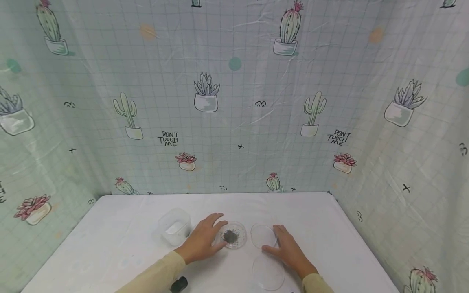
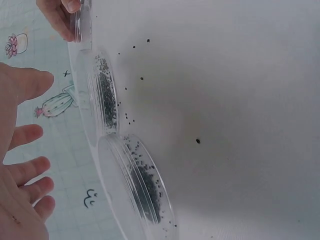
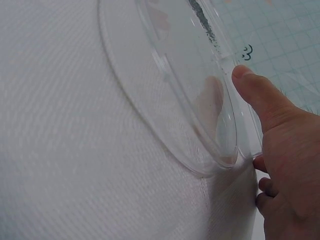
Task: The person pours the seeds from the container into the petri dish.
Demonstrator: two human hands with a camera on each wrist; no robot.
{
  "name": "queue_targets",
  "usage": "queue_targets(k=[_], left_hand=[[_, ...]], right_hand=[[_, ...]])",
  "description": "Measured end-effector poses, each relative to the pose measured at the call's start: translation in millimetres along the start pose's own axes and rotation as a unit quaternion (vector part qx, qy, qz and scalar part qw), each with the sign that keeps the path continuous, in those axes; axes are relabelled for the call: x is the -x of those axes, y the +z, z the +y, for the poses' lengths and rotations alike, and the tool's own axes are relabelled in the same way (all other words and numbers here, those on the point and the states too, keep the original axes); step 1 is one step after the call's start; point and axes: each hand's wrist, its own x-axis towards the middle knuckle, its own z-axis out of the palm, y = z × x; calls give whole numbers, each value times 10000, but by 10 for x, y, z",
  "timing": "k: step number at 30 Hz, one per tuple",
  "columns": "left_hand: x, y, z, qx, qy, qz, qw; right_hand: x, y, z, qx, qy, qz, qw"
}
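Note:
My left hand [image 1: 203, 241] spreads its fingers at the left side of a clear petri dish [image 1: 239, 230] that holds a dark pile of small grains. In the left wrist view its fingers [image 2: 30, 171] stand apart from two clear vessels with dark grains. My right hand [image 1: 289, 248] curves thumb and fingers around the right rim of another clear petri dish [image 1: 263, 235]. Seen from the right wrist, a fingertip shows through the clear plastic. Nearer the body lies a round clear lid or dish [image 1: 268, 273], just below the right hand's dish.
A clear plastic tub [image 1: 175, 221] stands left of the left hand. Some black object [image 1: 179, 284] lies partly under the left sleeve. Loose dark grains [image 2: 142, 78] are scattered on the white table [image 1: 110, 244]. A cactus-print curtain [image 1: 234, 122] surrounds the table's back and sides.

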Motion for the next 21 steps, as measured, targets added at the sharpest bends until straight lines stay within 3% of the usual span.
queue_targets(k=[14, 21], left_hand=[[103, -97, -100, 47, -314, 206, 9993], [97, -156, -154, 70, -533, 153, 9984]], right_hand=[[14, 23, 16, -101, -59, -25, 9999], [-4, -2, 13, -64, -59, -3, 10000]])
